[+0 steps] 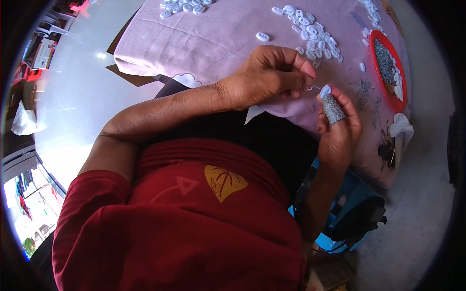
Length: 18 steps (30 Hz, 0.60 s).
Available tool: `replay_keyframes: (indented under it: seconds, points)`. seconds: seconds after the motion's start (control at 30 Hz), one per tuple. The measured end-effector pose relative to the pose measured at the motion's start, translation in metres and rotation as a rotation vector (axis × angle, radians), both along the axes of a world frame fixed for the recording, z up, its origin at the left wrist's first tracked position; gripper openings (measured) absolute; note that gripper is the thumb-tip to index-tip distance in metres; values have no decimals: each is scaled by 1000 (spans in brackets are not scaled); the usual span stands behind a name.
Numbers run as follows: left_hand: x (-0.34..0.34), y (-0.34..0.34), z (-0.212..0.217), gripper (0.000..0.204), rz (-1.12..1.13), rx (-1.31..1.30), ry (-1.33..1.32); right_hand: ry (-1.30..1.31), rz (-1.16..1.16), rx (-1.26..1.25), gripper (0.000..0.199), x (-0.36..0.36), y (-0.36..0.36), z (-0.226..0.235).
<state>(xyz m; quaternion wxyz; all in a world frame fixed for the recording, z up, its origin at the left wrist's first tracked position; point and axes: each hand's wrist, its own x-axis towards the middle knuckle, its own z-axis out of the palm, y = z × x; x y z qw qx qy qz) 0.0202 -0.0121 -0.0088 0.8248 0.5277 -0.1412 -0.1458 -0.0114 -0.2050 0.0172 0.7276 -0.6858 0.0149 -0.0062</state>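
My left hand (272, 72) is closed in a pinch over the table edge, thumb against forefinger. A thin metal pin (316, 87) sticks out from its fingertips toward my right hand. My right hand (342, 128) is closed, holding a small white oval plastic piece (325, 91) upright between thumb and fingers. A grey speckled finger cover (333, 109) wraps the right thumb. The two hands are close together, with the pin's end near the white piece; whether they touch is too small to tell. Past my left hand lies a heap of similar white oval pieces (313, 34), each with dark spots.
A pink cloth covers the table (194, 43). On its right stands a red tray (374, 53) with grey metal pins and white pieces. Loose pins (366, 89) are scattered beside it. A white cloth (401, 125) hangs at the right edge. More white pieces (182, 6) lie far left.
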Motion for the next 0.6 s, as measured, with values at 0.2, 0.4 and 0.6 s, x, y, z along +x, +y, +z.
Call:
replay_keyframes:
  seconds: [0.2, 0.4, 0.6]
  points:
    - [-3, -2, 2, 12, 19, 32, 37, -1, -6, 2, 24, -2, 2, -3]
    - [-3, -3, -2, 9, 2, 37, 20, 5, -14, -59, 23, -4, 4, -3]
    - [-4, -4, -3, 10, 24, 47, 12, -6, 3, -65, 23, -4, 3, -6]
